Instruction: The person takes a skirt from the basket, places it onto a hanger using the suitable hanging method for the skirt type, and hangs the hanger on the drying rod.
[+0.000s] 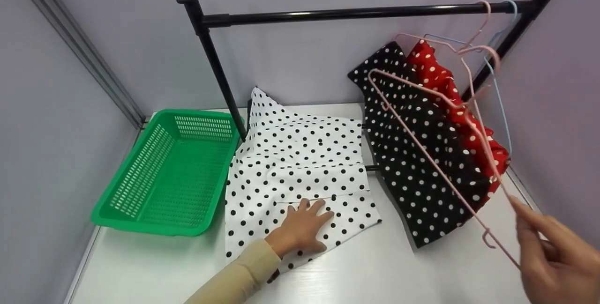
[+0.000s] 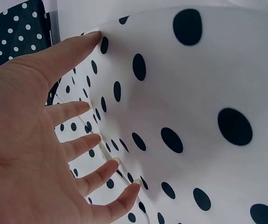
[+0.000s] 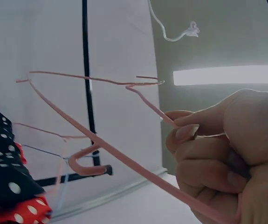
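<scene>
A white cloth with black dots [image 1: 300,168] lies spread on the white table, its far edge against the rack post. My left hand [image 1: 303,226] rests flat on its near part, fingers [image 2: 73,109] spread straight on the fabric [image 2: 185,116]. My right hand [image 1: 553,259] at the lower right pinches the lower bar of an empty pink wire hanger [image 1: 440,154], which it holds tilted in the air in front of the hung clothes. In the right wrist view the thumb and fingers [image 3: 189,133] close on the pink hanger [image 3: 106,144].
A black rack rail [image 1: 356,12] crosses the top on a slanted post [image 1: 215,65]. A black dotted garment [image 1: 417,154] and a red dotted one [image 1: 445,84] hang at its right end on pink and blue hangers. A green perforated basket [image 1: 168,173] stands at the left. Grey walls enclose the table.
</scene>
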Motion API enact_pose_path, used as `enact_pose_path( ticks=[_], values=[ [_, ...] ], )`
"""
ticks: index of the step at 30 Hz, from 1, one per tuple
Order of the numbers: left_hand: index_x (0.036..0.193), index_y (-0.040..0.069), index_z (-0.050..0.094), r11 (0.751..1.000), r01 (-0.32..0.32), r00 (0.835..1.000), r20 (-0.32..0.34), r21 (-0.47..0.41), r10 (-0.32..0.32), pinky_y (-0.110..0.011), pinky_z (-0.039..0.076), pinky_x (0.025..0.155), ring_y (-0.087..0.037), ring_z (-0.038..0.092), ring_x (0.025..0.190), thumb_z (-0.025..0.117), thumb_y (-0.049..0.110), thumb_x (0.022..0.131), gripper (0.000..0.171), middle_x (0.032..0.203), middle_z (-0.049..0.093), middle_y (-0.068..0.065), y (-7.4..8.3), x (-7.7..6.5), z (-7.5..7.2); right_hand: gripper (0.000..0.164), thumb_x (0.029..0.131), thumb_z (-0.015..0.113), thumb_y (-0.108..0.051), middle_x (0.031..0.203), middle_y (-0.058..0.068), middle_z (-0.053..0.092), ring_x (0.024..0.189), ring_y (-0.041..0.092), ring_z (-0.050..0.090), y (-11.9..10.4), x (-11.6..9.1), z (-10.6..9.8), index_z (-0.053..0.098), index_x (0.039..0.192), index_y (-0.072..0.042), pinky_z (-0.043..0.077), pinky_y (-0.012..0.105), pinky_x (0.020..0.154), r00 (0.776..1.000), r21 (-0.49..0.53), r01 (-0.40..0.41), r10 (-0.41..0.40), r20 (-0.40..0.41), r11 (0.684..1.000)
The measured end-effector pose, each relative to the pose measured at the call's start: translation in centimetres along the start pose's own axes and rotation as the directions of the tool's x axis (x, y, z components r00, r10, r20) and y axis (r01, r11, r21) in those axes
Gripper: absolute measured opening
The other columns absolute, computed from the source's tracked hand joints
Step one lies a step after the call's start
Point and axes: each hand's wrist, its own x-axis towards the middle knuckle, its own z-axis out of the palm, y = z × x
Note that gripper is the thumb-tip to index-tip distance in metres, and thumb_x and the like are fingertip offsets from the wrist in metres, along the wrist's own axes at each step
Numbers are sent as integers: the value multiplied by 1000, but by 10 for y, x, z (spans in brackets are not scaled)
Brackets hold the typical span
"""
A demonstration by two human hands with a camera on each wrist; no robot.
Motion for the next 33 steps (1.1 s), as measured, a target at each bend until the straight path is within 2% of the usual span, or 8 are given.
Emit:
enact_pose_path(
  ticks=[3,4,10,17,22,26,29,33],
  values=[
    [155,30,45,1000,2,1000,-1,3,-2,-66,36,109,-38,35,144,81,49,80,86,165,32,-4,1,0,0,29,91,59,17,95,-22,73,60,-9,60,14,0,23,76,111,5,43,5,47,997,-20,-28,29,65,999],
    [155,29,45,1000,1,1000,-1,6,-1,-66,37,108,-38,36,144,81,49,80,86,164,33,-5,1,0,0,30,91,59,17,99,-16,75,65,-8,62,22,0,31,77,111,3,45,5,50,997,-3,-21,21,80,1000],
    [154,27,46,1000,2,1000,18,24,-2,-65,41,106,-38,37,142,82,45,80,85,163,34,-7,6,1,-4,34,97,59,8,107,13,76,46,5,45,57,2,76,76,121,-8,38,12,43,983,-93,-64,79,163,994],
    [152,24,49,998,44,997,60,37,-46,-61,41,109,-39,38,143,88,40,76,87,161,36,-8,17,4,-14,31,101,57,1,111,15,76,45,9,40,86,5,115,74,125,-9,35,15,44,976,-84,-106,120,184,991],
    [147,21,53,999,18,1000,19,46,-19,-56,43,109,-38,40,141,88,42,75,83,157,40,-8,37,14,-18,32,101,56,4,122,14,73,51,6,47,100,3,134,73,126,-6,39,11,48,978,-87,-105,118,170,991],
    [150,20,48,999,0,1000,-6,43,1,-55,46,106,-36,42,140,89,44,74,90,157,40,-9,55,26,-17,33,101,55,4,125,14,71,65,14,58,106,-1,146,71,129,-5,43,8,57,978,-108,-127,143,155,986],
    [150,19,48,997,29,999,-27,72,-28,-54,49,101,-35,46,135,90,42,72,92,153,43,-9,64,38,-13,34,101,55,5,129,16,69,81,19,65,112,-3,153,69,130,-4,44,5,71,977,-121,-147,164,140,982],
    [149,16,49,988,85,995,-56,127,-79,-49,53,90,-33,51,126,86,41,74,87,148,47,-10,67,52,-11,35,100,55,6,129,19,68,100,26,69,121,-7,157,67,132,-1,44,6,85,971,-140,-154,176,160,978]
  ],
)
